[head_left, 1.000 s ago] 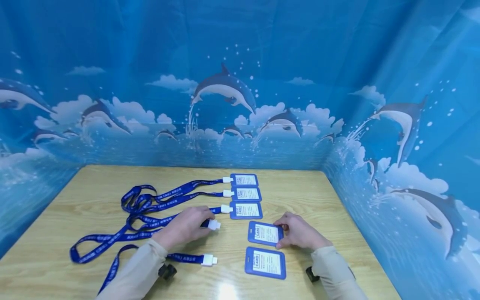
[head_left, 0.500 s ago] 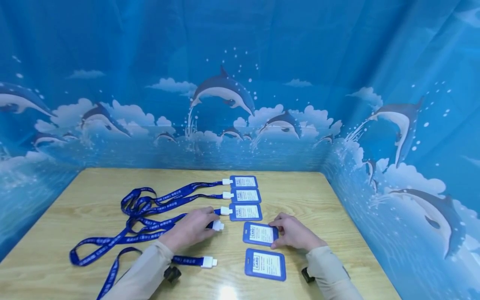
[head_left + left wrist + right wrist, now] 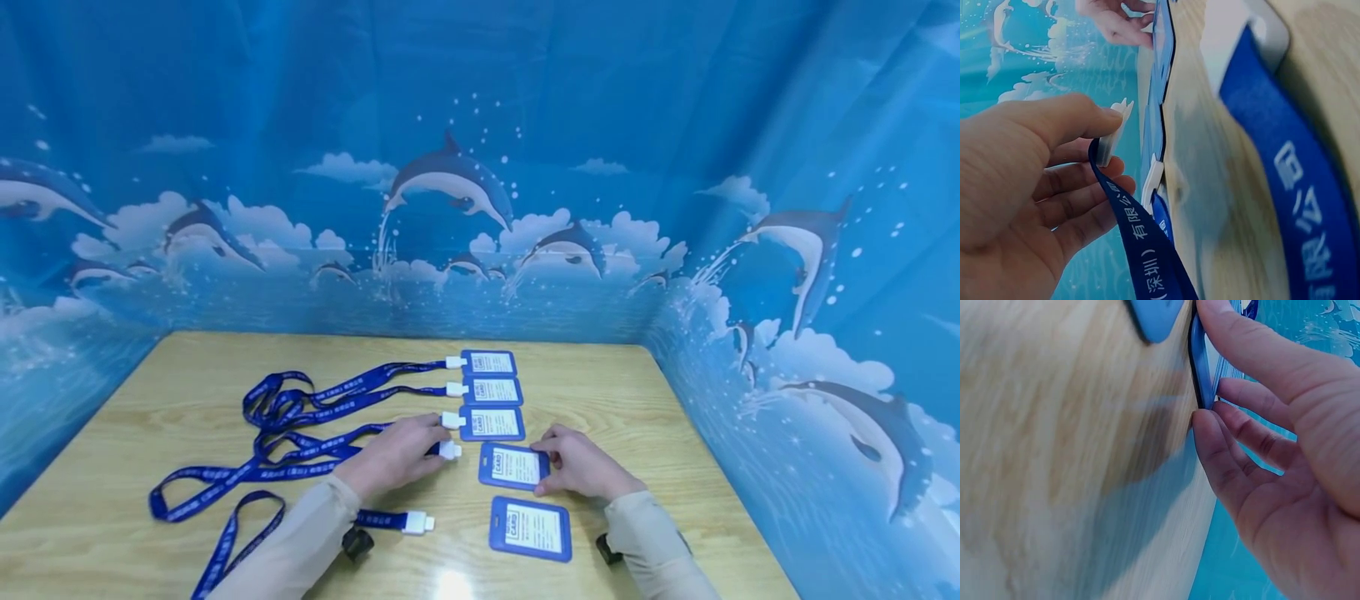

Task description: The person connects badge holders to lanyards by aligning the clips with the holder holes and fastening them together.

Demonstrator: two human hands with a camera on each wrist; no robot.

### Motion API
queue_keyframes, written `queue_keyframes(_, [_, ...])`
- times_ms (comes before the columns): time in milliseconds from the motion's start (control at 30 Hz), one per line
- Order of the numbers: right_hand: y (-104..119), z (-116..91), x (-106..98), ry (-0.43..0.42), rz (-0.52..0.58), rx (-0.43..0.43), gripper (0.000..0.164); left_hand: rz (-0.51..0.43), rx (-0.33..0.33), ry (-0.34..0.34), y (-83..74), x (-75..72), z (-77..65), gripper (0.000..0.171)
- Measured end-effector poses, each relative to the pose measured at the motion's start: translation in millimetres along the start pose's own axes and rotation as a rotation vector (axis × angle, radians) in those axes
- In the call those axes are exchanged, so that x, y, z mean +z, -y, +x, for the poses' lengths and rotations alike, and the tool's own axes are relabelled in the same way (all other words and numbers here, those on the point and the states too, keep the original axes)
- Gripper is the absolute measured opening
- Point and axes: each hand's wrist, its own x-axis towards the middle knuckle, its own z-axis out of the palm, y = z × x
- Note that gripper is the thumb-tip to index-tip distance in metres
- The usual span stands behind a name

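In the head view my left hand (image 3: 397, 454) pinches the white plastic clip (image 3: 450, 450) at the end of a blue lanyard. The left wrist view shows the thumb on top of that clip (image 3: 1112, 136) and the printed strap (image 3: 1141, 240) hanging down from it. My right hand (image 3: 588, 465) grips the right edge of a blue badge holder (image 3: 513, 466) with a white card inside. Its slotted end faces the clip, a small gap between them. Up close in the right wrist view, thumb and fingers sit around the holder's edge (image 3: 1199, 359).
Behind the hands, three badge holders (image 3: 491, 422) lie in a column, each joined to a lanyard (image 3: 352, 387) looping left. Nearer me lie a loose badge holder (image 3: 530, 528) and another lanyard's white clip (image 3: 417, 522). A dolphin-print curtain (image 3: 450, 275) borders the wooden table (image 3: 600, 375).
My left hand has shifted right with the lanyard clip, and my right hand has slid the badge holder left. The gap between clip and holder has narrowed.
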Motion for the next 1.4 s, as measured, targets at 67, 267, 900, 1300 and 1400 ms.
queue_keyframes(67, [1.4,0.8,1.2,0.007,0.012,0.013,0.068,0.003,0.017,0.007,-0.9,2.7,1.3,0.029])
queue_keyframes(267, [3.7,2.7,4.4,0.023,0.039,0.051,0.069,0.008,0.047,0.022,-3.9,10.4,4.7,0.029])
queue_keyframes(900, [13.4,6.8,6.6,0.009,0.085,0.066,0.069,0.089,0.119,0.039,-8.0,29.8,14.9,0.029])
queue_keyframes(1300, [21.2,10.9,9.3,-0.011,0.064,0.121,0.070,0.089,0.155,0.034,-5.2,25.7,19.6,0.032])
queue_keyframes(1400, [21.7,10.9,11.1,-0.006,0.049,0.109,0.069,0.071,0.160,0.034,-4.8,27.5,21.5,0.033])
